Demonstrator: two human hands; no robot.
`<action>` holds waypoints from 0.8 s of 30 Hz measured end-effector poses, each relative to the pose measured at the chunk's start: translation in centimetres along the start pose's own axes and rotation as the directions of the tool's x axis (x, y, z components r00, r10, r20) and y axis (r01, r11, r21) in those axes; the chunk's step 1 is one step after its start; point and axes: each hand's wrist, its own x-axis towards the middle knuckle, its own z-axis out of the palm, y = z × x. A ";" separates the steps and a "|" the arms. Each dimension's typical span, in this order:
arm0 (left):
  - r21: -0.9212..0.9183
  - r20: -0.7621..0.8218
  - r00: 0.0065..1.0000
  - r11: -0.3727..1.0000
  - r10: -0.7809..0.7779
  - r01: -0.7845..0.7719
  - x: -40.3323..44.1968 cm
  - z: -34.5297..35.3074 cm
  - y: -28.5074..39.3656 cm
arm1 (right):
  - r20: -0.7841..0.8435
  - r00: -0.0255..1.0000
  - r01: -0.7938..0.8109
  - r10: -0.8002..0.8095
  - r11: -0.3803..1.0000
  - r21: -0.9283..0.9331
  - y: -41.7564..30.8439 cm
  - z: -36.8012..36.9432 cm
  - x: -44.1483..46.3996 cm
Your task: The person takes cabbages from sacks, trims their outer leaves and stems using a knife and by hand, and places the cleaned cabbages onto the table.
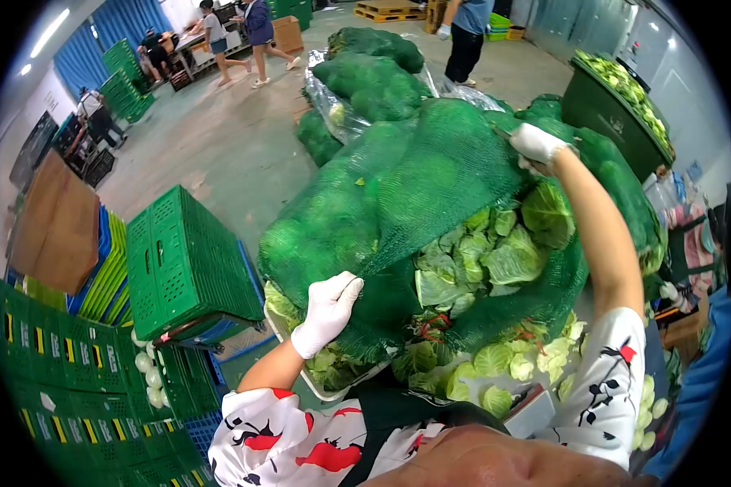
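Note:
My left hand, in a white glove, is closed on the near edge of a green mesh sack. Farther off and to the right, my right hand, gloved too, is closed on the raised rim of the same sack. Between the hands the sack's mouth gapes and cabbages with loose outer leaves show inside. Below it, a white crate with leaves in it is partly covered by the mesh. Several loose cabbage leaves lie along the near side. My right fingertips are partly hidden.
More filled mesh sacks are heaped beyond. A green bin of leaves stands at the far right. Stacked green crates rise on my left, by leaning cardboard. Another person stands at the back; others are farther left.

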 end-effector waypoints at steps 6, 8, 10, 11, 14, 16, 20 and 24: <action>-0.043 -0.023 0.999 0.998 -0.040 0.039 -0.1 -0.3 -0.9 | 0.252 0.956 0.174 -0.149 0.982 -0.078 4.3 -2.5 -7.7; -0.026 -0.018 0.999 0.999 -0.028 0.027 0.0 0.0 -0.5 | 0.171 0.973 0.160 -0.154 0.987 -0.026 5.5 -2.0 -8.3; -0.038 -0.031 0.999 0.999 -0.020 0.019 0.4 0.4 -0.1 | 0.060 0.990 0.129 -0.126 0.990 -0.054 5.0 0.4 -9.3; -0.062 -0.050 0.998 0.998 -0.024 0.021 0.6 0.4 0.0 | 0.028 0.990 0.140 -0.140 0.990 0.020 6.4 1.8 -8.0; -0.011 -0.154 0.984 0.996 -0.085 0.085 1.4 -0.8 -1.0 | -0.032 0.993 0.109 -0.111 0.992 -0.071 6.4 2.2 -13.6; -0.053 -0.230 0.952 0.979 -0.203 0.196 1.6 -1.9 -4.4 | 0.201 0.978 0.066 -0.059 0.997 -0.030 8.4 0.6 -17.7; -0.295 -0.361 0.870 0.926 -0.335 0.234 3.2 -1.6 -8.3 | 0.550 0.835 0.006 0.000 1.000 -0.010 16.0 3.6 -21.5; -0.353 -0.355 0.841 0.892 -0.408 0.283 6.1 -0.7 -13.6 | 0.293 0.948 -0.028 -0.123 0.886 0.464 16.5 3.8 -24.0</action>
